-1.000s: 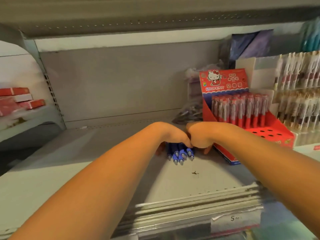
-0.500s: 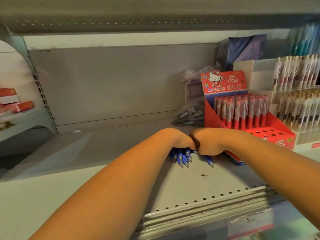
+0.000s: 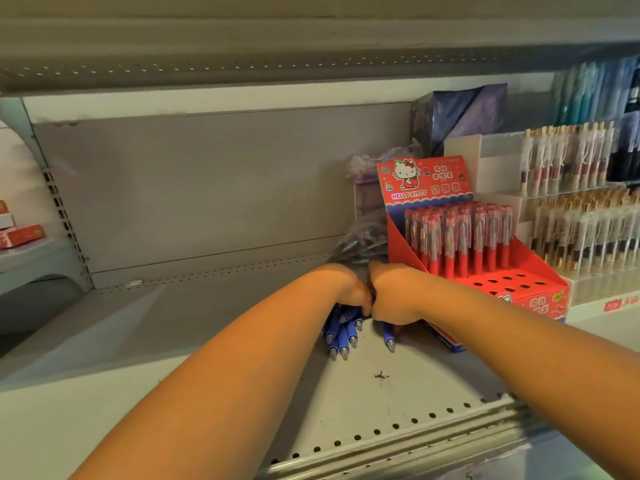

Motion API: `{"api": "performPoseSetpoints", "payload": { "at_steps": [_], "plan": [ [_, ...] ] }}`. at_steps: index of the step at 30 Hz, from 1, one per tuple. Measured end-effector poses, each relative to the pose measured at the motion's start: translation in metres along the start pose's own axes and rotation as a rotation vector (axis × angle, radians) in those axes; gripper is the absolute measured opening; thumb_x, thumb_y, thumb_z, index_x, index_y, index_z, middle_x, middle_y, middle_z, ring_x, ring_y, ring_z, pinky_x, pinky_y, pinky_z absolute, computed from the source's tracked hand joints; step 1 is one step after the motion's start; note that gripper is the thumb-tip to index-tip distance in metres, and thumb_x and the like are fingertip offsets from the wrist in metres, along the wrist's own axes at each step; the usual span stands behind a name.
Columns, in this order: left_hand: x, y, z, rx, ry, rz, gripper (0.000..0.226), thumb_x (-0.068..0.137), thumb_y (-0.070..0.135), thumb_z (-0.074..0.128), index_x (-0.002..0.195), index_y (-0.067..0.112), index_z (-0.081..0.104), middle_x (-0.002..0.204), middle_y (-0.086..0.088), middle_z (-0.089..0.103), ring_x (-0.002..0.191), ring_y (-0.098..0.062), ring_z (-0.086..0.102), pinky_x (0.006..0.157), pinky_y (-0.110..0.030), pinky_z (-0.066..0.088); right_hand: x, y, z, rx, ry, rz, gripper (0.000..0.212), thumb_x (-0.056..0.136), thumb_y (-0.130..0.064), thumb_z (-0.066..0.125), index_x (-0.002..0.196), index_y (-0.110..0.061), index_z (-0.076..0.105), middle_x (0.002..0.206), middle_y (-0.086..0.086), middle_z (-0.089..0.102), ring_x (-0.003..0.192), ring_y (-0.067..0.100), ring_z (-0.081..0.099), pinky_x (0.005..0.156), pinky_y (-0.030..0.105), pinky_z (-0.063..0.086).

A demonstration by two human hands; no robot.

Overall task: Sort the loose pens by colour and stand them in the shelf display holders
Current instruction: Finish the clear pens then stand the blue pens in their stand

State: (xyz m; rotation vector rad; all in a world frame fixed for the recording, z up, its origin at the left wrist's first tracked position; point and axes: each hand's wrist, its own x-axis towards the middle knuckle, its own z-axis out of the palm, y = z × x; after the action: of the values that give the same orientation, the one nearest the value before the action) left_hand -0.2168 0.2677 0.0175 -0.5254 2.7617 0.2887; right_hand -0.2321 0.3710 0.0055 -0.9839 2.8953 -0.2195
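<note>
- Blue pens (image 3: 341, 332): a loose bundle lying on the shelf (image 3: 415, 386) just left of the red display box (image 3: 540, 303). Silvery tips fanned toward the camera, blue rubbery grips, upper barrels hidden under a hand.
- Lone blue pen (image 3: 388, 337): apart from the bundle, nearer the box's front left corner, tip likewise toward the camera.
- Left hand (image 3: 348, 292): knuckles up, curled round the bundle's barrels.
- Right hand (image 3: 393, 299): touching the left at the knuckles, curled round the lone pen; fingertips out of sight.
- Step in hand, by judgement: gathering the blues into one sheaf. Best done by sliding the lone pen in beside the rest, squaring all tips level against the shelf, then closing one hand firmly before lifting, lest a slick barrel slip out.
- Red pens (image 3: 457, 237): upright in the box's rear rows, front rows of holes bare. Wrong colour match for the blues; worth seeking another holder, none for blue plainly visible.
- Clear tiered racks (image 3: 585, 230): right of the box, filled with dark pens.
</note>
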Motion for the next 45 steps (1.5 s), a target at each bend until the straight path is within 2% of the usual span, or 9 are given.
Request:
{"api": "performPoseSetpoints", "payload": {
  "at_steps": [6, 8, 11, 14, 17, 21, 34, 39, 45],
  "plan": [
    [0.010, -0.015, -0.002, 0.044, -0.078, -0.113, 0.024, 0.084, 0.020, 0.056, 0.063, 0.007, 0.058, 0.051, -0.010, 0.062, 0.038, -0.021, 0.054, 0.044, -0.016, 0.045, 0.004, 0.002, -0.002, 0.041, -0.021, -0.005, 0.022, 0.087, -0.014, 0.061, 0.107, -0.006, 0.056, 0.103, 0.015, 0.065, 0.085, 0.028, 0.058, 0.063, 0.030, 0.043],
    [0.009, -0.018, 0.001, 0.111, -0.077, -0.128, 0.025, 0.085, 0.014, 0.052, 0.102, 0.003, 0.067, 0.100, -0.021, 0.070, 0.057, -0.026, 0.064, 0.055, -0.023, 0.053, 0.004, 0.000, -0.002, 0.028, -0.029, 0.022, 0.026, 0.088, -0.012, 0.058, 0.113, -0.005, 0.056, 0.104, 0.015, 0.063, 0.085, 0.026, 0.056, 0.057, 0.029, 0.040],
    [0.002, -0.024, 0.003, 0.224, -0.006, -0.079, 0.072, 0.092, 0.013, 0.052, 0.157, 0.020, 0.021, 0.164, -0.011, 0.018, 0.120, -0.035, 0.055, 0.089, -0.035, 0.051, 0.003, 0.000, -0.002, 0.049, -0.036, 0.029, 0.030, 0.089, -0.012, 0.057, 0.118, -0.004, 0.055, 0.111, 0.016, 0.063, 0.085, 0.026, 0.054, 0.055, 0.029, 0.038],
    [-0.011, -0.027, 0.007, 0.208, 0.058, -0.004, 0.057, 0.096, 0.008, 0.047, 0.151, 0.008, 0.032, 0.155, -0.008, 0.036, 0.128, -0.029, 0.050, 0.070, -0.027, 0.050, 0.001, 0.001, -0.002, 0.125, -0.025, 0.033, 0.035, 0.088, -0.012, 0.059, 0.121, -0.004, 0.054, 0.116, 0.018, 0.065, 0.085, 0.025, 0.054, 0.064, 0.030, 0.043],
    [-0.020, -0.038, 0.007, 0.088, 0.100, 0.009, 0.038, 0.089, 0.008, 0.053, 0.127, 0.010, 0.053, 0.105, -0.015, 0.067, 0.081, -0.032, 0.066, 0.031, -0.018, 0.037, -0.002, 0.002, -0.003, 0.266, 0.016, 0.016, 0.036, 0.087, -0.010, 0.060, 0.122, -0.001, 0.059, 0.117, 0.022, 0.066, 0.081, 0.025, 0.053, 0.067, 0.031, 0.042],
    [-0.032, -0.057, 0.008, -0.117, 0.183, -0.036, 0.008, 0.079, 0.013, 0.056, 0.077, 0.006, 0.057, 0.061, -0.011, 0.063, 0.046, -0.022, 0.060, 0.042, -0.018, 0.044, -0.008, 0.002, -0.005, 0.431, 0.072, -0.010, 0.040, 0.087, -0.008, 0.061, 0.125, 0.002, 0.055, 0.094, 0.022, 0.063, 0.069, 0.027, 0.052, 0.057, 0.033, 0.042],
    [-0.089, -0.041, -0.010, -1.269, 0.509, 0.534, 0.019, 0.065, 0.011, 0.065, 0.076, 0.007, 0.050, 0.060, -0.008, 0.052, 0.046, -0.020, 0.050, 0.047, -0.027, 0.043, -0.062, 0.004, -0.014, 1.333, 0.388, -0.159, 0.023, 0.089, 0.000, 0.055, 0.108, -0.011, 0.064, 0.081, 0.004, 0.065, 0.057, 0.016, 0.068, 0.050, 0.033, 0.055],
    [-0.115, 0.015, -0.007, -1.380, 0.504, 0.787, 0.010, 0.056, 0.009, 0.058, 0.053, 0.010, 0.048, 0.054, -0.012, 0.044, 0.044, -0.024, 0.040, 0.045, -0.026, 0.037, -0.107, 0.032, -0.018, 1.466, 0.555, -0.224, 0.017, 0.091, -0.001, 0.058, 0.094, -0.016, 0.067, 0.054, -0.004, 0.059, 0.049, 0.013, 0.061, 0.045, 0.030, 0.054],
    [-0.132, 0.094, 0.016, -1.519, 0.353, 0.997, 0.015, 0.060, 0.009, 0.055, 0.047, 0.017, 0.056, 0.058, -0.008, 0.050, 0.046, -0.022, 0.043, 0.044, -0.025, 0.040, -0.173, 0.100, -0.024, 1.559, 0.727, -0.231, 0.019, 0.086, -0.004, 0.062, 0.089, -0.020, 0.072, 0.067, 0.001, 0.065, 0.051, 0.014, 0.063, 0.044, 0.024, 0.049]
  ]
}}
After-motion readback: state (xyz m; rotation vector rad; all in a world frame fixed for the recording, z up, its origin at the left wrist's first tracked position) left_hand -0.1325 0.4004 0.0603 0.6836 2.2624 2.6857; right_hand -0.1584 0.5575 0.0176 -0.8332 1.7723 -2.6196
